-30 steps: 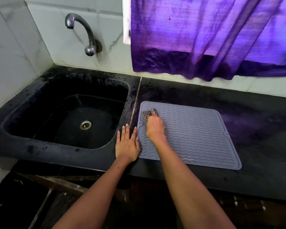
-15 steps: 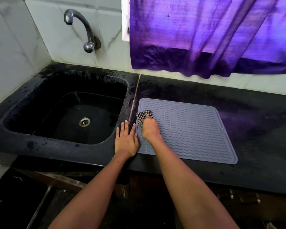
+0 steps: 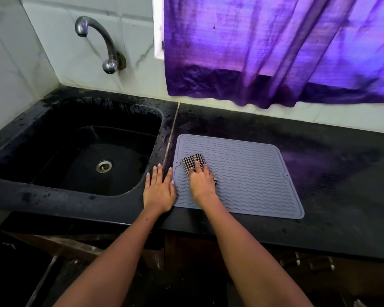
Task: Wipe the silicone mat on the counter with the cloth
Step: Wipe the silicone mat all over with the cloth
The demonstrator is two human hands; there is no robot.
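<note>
Here, cloth (image 3: 192,163) near mat (image 3: 248,178) left edge, right hand (image 3: 201,181) pressing

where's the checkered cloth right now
In the head view, the checkered cloth lies on the left part of the silicone mat, pressed under the right hand, just right of the left hand and the sink.

One head-worn wide-angle camera is looking forward and down from close above the table's (image 3: 319,229) front edge, facing the tiled wall (image 3: 80,63). Both forearms are reaching in from the bottom; the sink (image 3: 42,120) is lying left, the curtain (image 3: 275,52) upper right.
</note>
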